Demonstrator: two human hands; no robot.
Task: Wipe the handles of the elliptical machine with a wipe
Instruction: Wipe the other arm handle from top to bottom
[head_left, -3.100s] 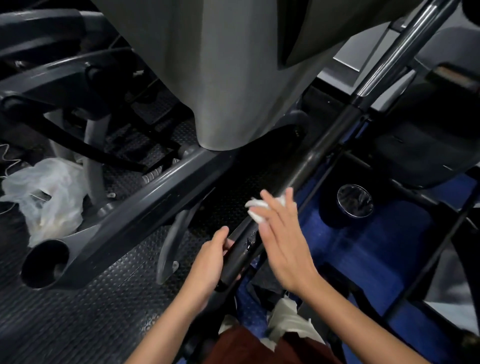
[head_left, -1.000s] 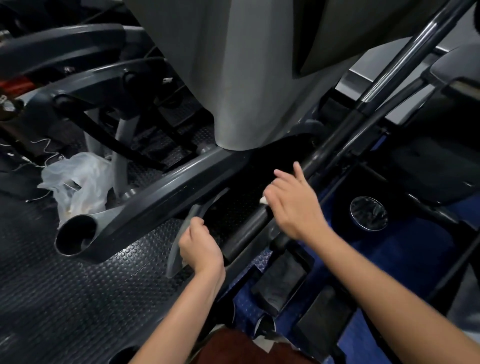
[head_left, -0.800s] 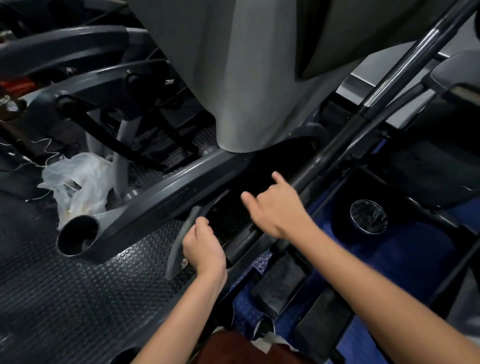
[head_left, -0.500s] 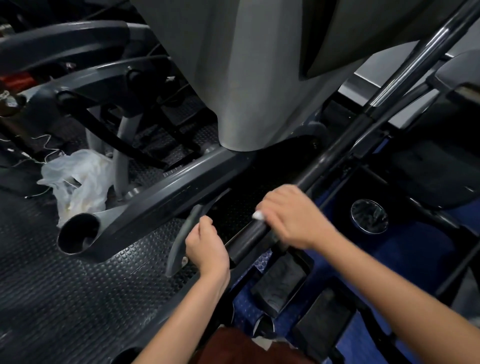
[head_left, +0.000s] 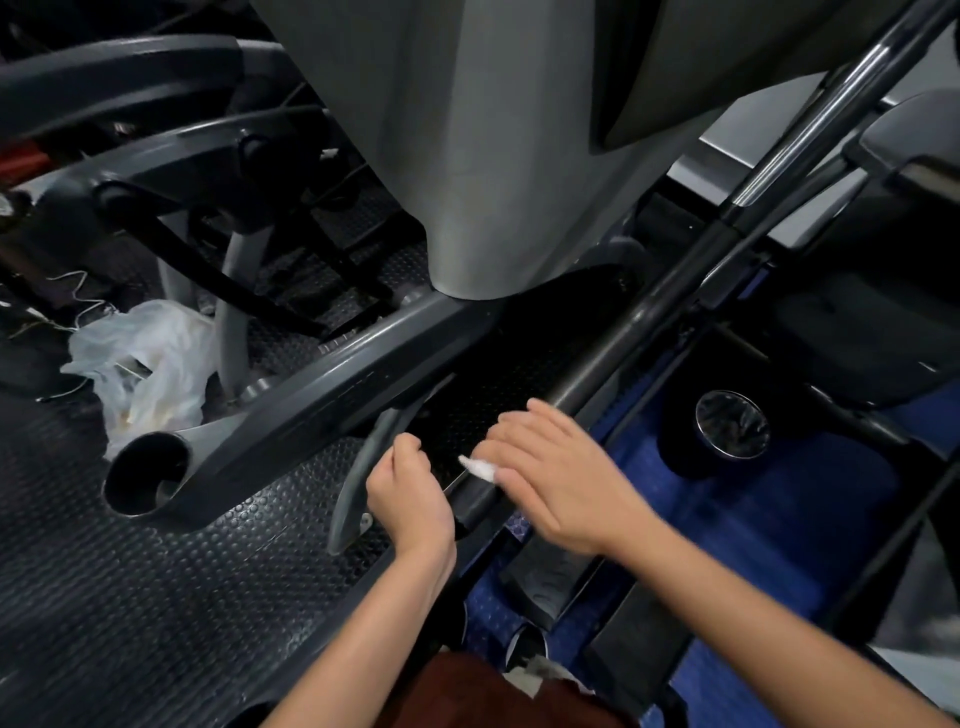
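A long black handle of the elliptical machine runs diagonally from the upper right down to the centre. My right hand lies over its lower end, fingers spread, pressing a small white wipe against the grip; the wipe pokes out at the fingertips. My left hand is closed in a fist just left of the handle's end, beside a curved grey lever. Whether the left fist grips anything is hidden.
The machine's grey housing hangs above. A dark arm with a cup holder crosses on the left. A crumpled plastic bag lies on the studded rubber floor. Blue pedals and a round metal cap sit to the right.
My right hand has slid down the handle toward its lower end with the wipe, and its fingers have spread flat. My left hand has stayed by the grey lever.
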